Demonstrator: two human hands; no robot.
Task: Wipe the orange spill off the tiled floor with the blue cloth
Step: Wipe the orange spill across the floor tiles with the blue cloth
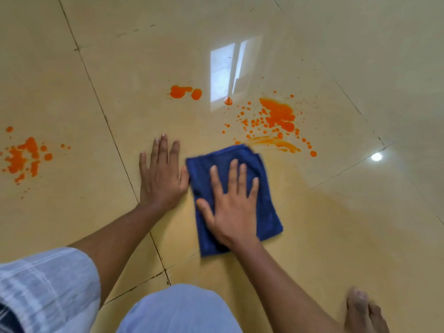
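Two hands are laid flat, fingers spread: the right hand is pressed on the blue cloth; the left hand on the floor, near the orange spill.

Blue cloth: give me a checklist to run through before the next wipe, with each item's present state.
1. Right hand flat on the blue cloth, fingers spread: ok.
2. Left hand braced flat on the tiled floor, beside the cloth: ok.
3. Cloth's far edge at the smeared streak: ok.
4. Big splatter beyond the cloth wiped: not ok.
5. Two blobs and the left splatter wiped: not ok.
6. Cloth underside clean enough: cannot tell.
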